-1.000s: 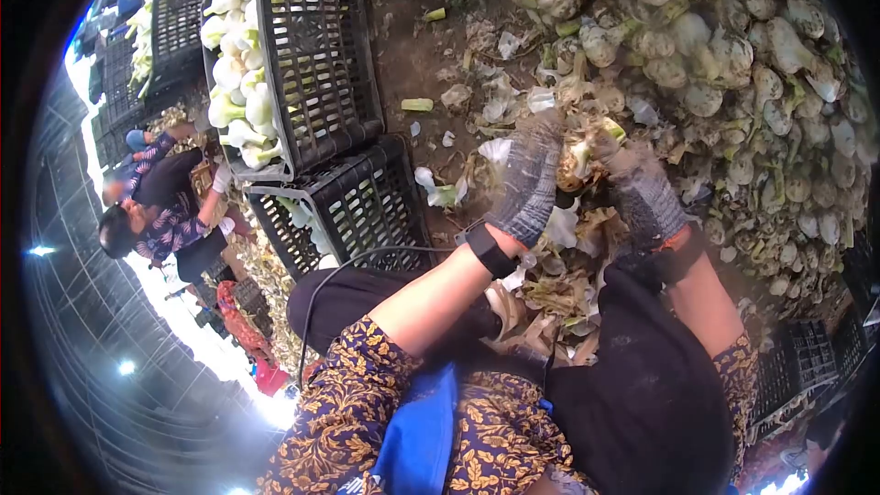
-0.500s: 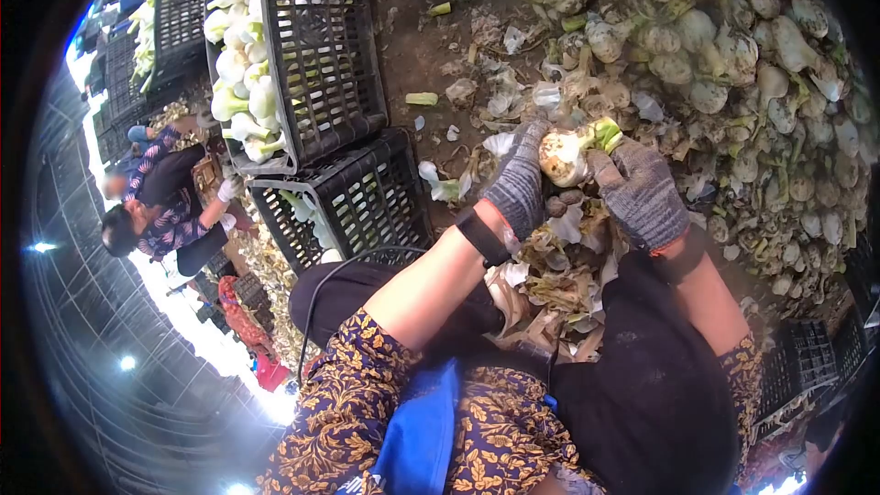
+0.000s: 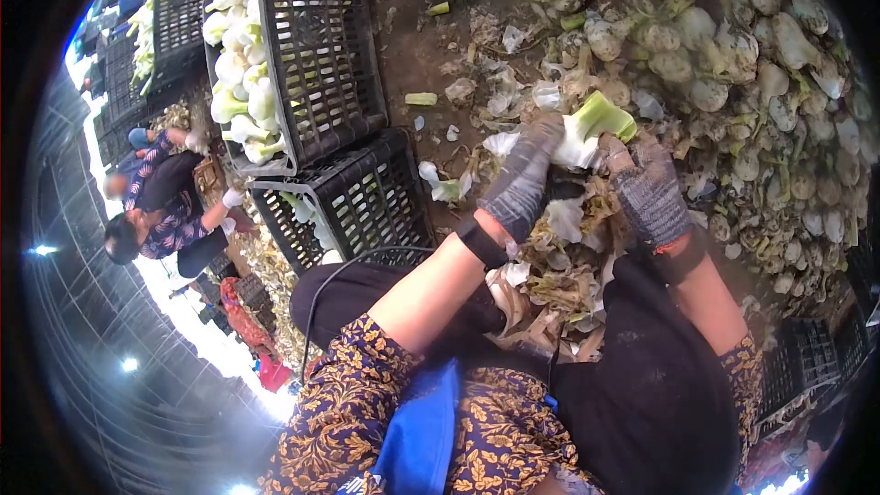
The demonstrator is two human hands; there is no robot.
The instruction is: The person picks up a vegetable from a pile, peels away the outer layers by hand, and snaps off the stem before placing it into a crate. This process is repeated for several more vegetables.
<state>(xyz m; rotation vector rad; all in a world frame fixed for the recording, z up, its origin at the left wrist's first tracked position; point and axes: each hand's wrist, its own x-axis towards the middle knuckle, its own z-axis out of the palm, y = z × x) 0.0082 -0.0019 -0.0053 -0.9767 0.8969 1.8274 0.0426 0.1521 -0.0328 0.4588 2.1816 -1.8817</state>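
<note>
A garlic bulb shows clean white skin and a pale green, flared stem. My left hand, in a grey knit glove, is closed around its left side. My right hand, gloved alike, has its thumb and fingers closed at the stem on the other side. Part of the bulb is hidden behind my fingers. Below both hands, loose peeled skins lie heaped between my legs.
A large heap of unpeeled garlic covers the right. At left stands a black crate of white bulbs, with another black crate beside it. Scraps lie on the soil. Farther left, co-workers sit near more crates.
The dirty brown outer skin seen on the bulb before is off, and white skin shows. The stem now points up and right, looking wider. A co-worker's hands have shifted slightly.
</note>
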